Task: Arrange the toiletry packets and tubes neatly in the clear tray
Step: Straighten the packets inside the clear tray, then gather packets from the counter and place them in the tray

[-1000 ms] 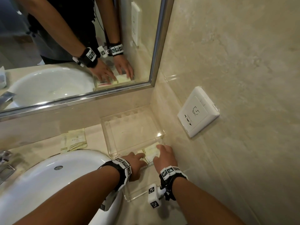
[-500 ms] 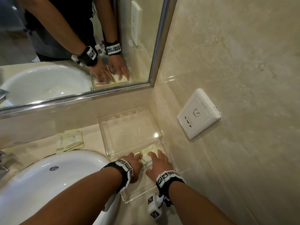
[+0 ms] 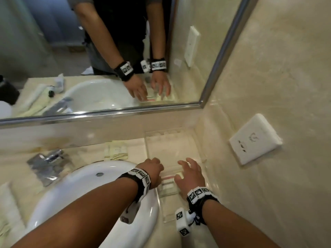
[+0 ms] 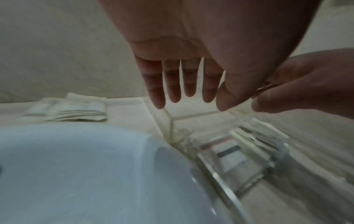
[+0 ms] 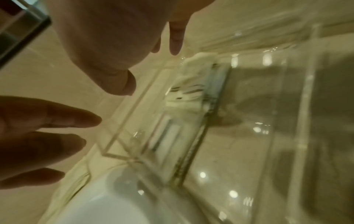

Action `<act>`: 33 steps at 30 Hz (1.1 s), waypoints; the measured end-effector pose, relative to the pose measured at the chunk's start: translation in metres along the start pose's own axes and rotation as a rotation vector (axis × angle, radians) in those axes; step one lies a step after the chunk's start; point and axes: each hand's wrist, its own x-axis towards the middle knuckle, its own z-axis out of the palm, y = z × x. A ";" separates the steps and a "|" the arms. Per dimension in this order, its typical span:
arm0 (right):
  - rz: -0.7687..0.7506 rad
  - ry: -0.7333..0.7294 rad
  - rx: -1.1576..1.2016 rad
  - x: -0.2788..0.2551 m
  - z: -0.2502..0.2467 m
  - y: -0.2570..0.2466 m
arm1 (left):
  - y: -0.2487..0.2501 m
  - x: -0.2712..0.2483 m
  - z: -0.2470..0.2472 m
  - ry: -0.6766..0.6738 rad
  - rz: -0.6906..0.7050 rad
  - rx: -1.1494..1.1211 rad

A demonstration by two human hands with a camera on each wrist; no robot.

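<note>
A white basin [image 3: 100, 190] is sitting beside a chrome tap [image 3: 48, 161]; a white wall socket [image 3: 254, 140] is hanging near the mirror [image 3: 89, 51].

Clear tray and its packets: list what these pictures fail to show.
- Packets in the clear tray: the head view shows only a strip between the left hand and right hand; no count possible.
- Printing on them: motion blur smears it in both wrist views.
- Stack of packets beside the sink: too small and blurred to count.

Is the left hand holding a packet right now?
No. In the left wrist view the left hand hangs over the clear tray with straight, spread fingers and nothing between them.
</note>
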 end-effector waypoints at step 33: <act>0.011 -0.355 0.073 0.130 0.111 -0.215 | -0.231 -0.012 0.021 0.027 -0.637 -0.512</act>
